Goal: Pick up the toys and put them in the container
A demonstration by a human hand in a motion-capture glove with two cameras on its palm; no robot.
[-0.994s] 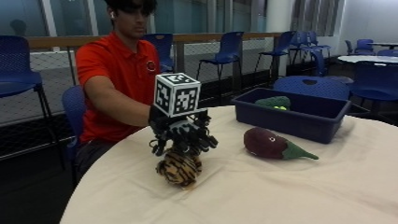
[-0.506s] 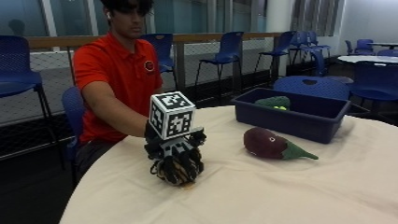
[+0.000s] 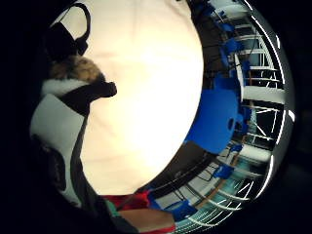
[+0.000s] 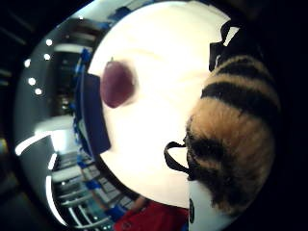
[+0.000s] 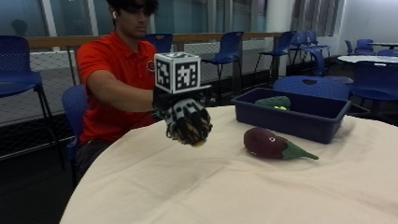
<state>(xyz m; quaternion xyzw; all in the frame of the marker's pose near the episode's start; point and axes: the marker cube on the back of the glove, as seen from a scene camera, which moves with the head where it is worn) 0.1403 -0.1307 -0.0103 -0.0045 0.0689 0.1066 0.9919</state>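
Note:
My gloved right hand (image 5: 185, 120) is raised above the near left part of the round table, its fingers curled round a tiger-striped plush toy (image 5: 194, 135). That orange and black striped toy (image 4: 236, 130) fills the thumb side palm view, and a tuft of it (image 3: 75, 68) shows in the little finger side view. A purple eggplant plush with a green stem (image 5: 273, 143) lies on the cloth to the right of the hand, also seen as the eggplant (image 4: 116, 84) beside the bin. The dark blue container (image 5: 292, 113) stands behind it and holds a green toy (image 5: 272, 102).
A cream cloth covers the round table (image 5: 205, 186). The person in a red shirt (image 5: 115, 79) sits at the table's far left edge. Blue chairs (image 5: 311, 86) stand close behind the container.
The hand closed over the striped toy on the cloth, then lifted it off the table and moved it up and toward the right.

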